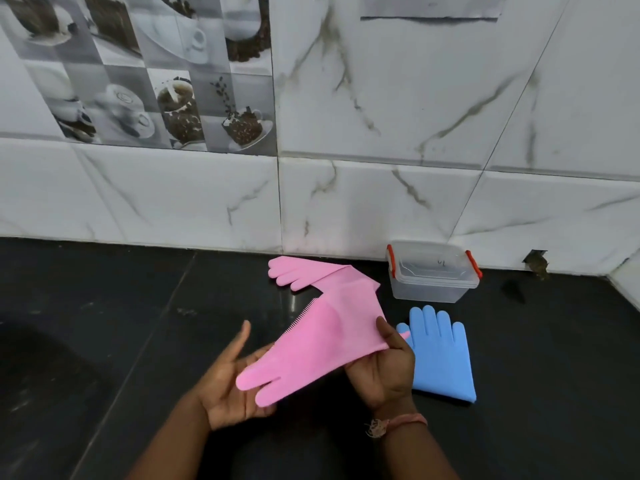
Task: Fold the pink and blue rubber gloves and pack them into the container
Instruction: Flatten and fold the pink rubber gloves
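Pink glove (311,344) lifted over near worktop (104,341), right hand (384,372) pinching its cuff, left hand (228,379) open beneath fingers; slick rubber may spring unfolded or slip; blue gloves (440,355) right, closed container (433,271) far.

Pink gloves (322,337): two. Blue gloves (440,355): one visible. Container (433,275): one.

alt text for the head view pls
Both hands hold a pink glove above a black counter. A second pink glove, blue gloves and a lidded clear container lie beyond, by a marble wall.
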The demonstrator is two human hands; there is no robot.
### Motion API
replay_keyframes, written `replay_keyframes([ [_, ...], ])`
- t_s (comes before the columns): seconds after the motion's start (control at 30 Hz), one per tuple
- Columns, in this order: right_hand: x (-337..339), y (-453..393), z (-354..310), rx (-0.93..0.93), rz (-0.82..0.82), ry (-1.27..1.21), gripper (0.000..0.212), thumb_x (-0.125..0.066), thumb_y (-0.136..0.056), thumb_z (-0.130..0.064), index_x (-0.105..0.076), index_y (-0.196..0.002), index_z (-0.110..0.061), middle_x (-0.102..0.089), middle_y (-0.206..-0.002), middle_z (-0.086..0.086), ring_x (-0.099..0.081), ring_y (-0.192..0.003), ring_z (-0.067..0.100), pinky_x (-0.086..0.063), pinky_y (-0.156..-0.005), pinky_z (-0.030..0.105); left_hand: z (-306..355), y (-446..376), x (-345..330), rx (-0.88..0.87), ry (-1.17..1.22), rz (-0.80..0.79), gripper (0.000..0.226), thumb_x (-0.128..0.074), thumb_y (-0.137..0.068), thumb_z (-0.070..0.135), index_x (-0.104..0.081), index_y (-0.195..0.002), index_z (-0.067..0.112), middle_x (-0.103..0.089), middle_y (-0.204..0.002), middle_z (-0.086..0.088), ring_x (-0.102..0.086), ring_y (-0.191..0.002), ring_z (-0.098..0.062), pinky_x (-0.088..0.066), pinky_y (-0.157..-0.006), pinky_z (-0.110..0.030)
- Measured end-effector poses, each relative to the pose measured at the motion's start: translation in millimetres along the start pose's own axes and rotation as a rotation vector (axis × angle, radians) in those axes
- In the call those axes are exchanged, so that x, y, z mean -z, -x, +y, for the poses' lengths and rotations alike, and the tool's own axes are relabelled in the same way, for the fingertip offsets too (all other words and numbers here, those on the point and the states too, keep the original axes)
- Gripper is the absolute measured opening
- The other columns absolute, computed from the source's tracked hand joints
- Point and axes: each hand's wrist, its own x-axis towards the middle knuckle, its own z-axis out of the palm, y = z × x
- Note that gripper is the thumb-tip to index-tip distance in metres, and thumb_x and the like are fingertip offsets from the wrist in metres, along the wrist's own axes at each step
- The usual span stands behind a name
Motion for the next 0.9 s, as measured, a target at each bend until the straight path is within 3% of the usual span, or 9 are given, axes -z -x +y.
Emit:
replay_keyframes([
  [0.1,-3,3,7,-0.02,0.009,0.041,0.042,-0.059,-0.09,-0.021,-0.067,-0.128,-0.006,-0.066,-0.131,0.019,-0.067,-0.111,0.043,-0.053,-0.09,0.059,-16,4,4,0.075,-0.087,-0.011,0.071,-0.066,-0.087,0.068,-0.067,-0.13,0.011,-0.069,-0.121,-0.021,-0.067,-0.09,-0.03,-0.051,-0.083,-0.043],
  [0.23,14,3,9,0.116,0.221,0.073,0.04,-0.055,-0.09,-0.018,-0.065,-0.128,-0.011,-0.071,-0.121,0.018,-0.07,-0.101,0.042,-0.056,-0.084,0.057,-12,-1,13,-0.164,0.102,0.076,0.038,-0.083,-0.08,0.005,-0.07,-0.115,0.009,-0.076,-0.103,-0.017,-0.075,-0.087,-0.032,-0.062,-0.08,-0.05],
  [0.37,48,8,17,0.098,0.62,0.231,0.051,-0.047,-0.089,0.0,-0.05,-0.139,-0.011,-0.064,-0.128,0.021,-0.06,-0.115,0.039,-0.05,-0.096,0.054,2,-7,24,-0.253,-0.141,0.442,0.029,-0.064,-0.087,-0.014,-0.066,-0.104,0.009,-0.078,-0.113,-0.015,-0.074,-0.081,-0.025,-0.061,-0.066,-0.038],
  [0.43,63,15,24,0.051,0.803,0.418,0.048,-0.048,-0.091,0.003,-0.049,-0.137,-0.009,-0.063,-0.125,0.02,-0.06,-0.113,0.037,-0.051,-0.094,0.053,5,-13,27,-0.318,-0.274,0.646,0.029,-0.06,-0.087,-0.019,-0.067,-0.102,0.006,-0.076,-0.115,-0.019,-0.071,-0.085,-0.026,-0.058,-0.071,-0.036],
  [0.57,62,22,33,0.072,0.895,0.747,0.029,-0.058,-0.091,-0.006,-0.052,-0.12,-0.008,-0.064,-0.106,0.018,-0.065,-0.091,0.034,-0.059,-0.075,0.049,12,-21,22,-0.443,-0.554,0.895,0.02,-0.067,-0.086,-0.011,-0.071,-0.097,0.005,-0.076,-0.102,-0.018,-0.071,-0.097,-0.034,-0.054,-0.082,-0.035],
  [0.7,57,18,35,0.41,1.157,1.273,0.053,-0.072,-0.084,-0.025,-0.037,-0.12,-0.008,-0.048,-0.128,0.019,-0.058,-0.105,0.034,-0.053,-0.093,0.047,20,-21,8,-0.53,-1.108,1.159,0.017,-0.07,-0.088,0.012,-0.074,-0.103,0.019,-0.074,-0.106,-0.005,-0.069,-0.103,-0.033,-0.055,-0.09,-0.04],
  [0.8,54,9,37,0.779,0.865,1.83,0.03,-0.067,-0.088,-0.025,-0.046,-0.109,-0.017,-0.054,-0.116,0.011,-0.056,-0.103,0.026,-0.05,-0.089,0.043,7,-28,-9,-0.838,-1.29,1.11,0.026,-0.061,-0.094,0.008,-0.073,-0.115,0.015,-0.072,-0.116,-0.009,-0.067,-0.107,-0.031,-0.055,-0.094,-0.042],
  [0.87,57,-4,43,0.628,0.494,2.143,0.02,-0.058,-0.094,-0.025,-0.057,-0.113,-0.02,-0.06,-0.116,0.005,-0.056,-0.109,0.02,-0.05,-0.097,0.041,-16,-41,-23,-0.944,-1.407,0.946,0.032,-0.056,-0.096,0.005,-0.072,-0.124,0.01,-0.07,-0.13,-0.015,-0.063,-0.124,-0.034,-0.047,-0.109,-0.045],
  [0.9,62,-13,47,0.452,0.318,2.292,0.03,-0.053,-0.098,-0.028,-0.055,-0.126,-0.02,-0.056,-0.132,0.008,-0.051,-0.124,0.023,-0.043,-0.108,0.043,-30,-49,-28,-0.909,-1.518,0.858,0.038,-0.053,-0.099,0.008,-0.067,-0.134,0.012,-0.063,-0.143,-0.015,-0.053,-0.138,-0.035,-0.038,-0.119,-0.047],
])
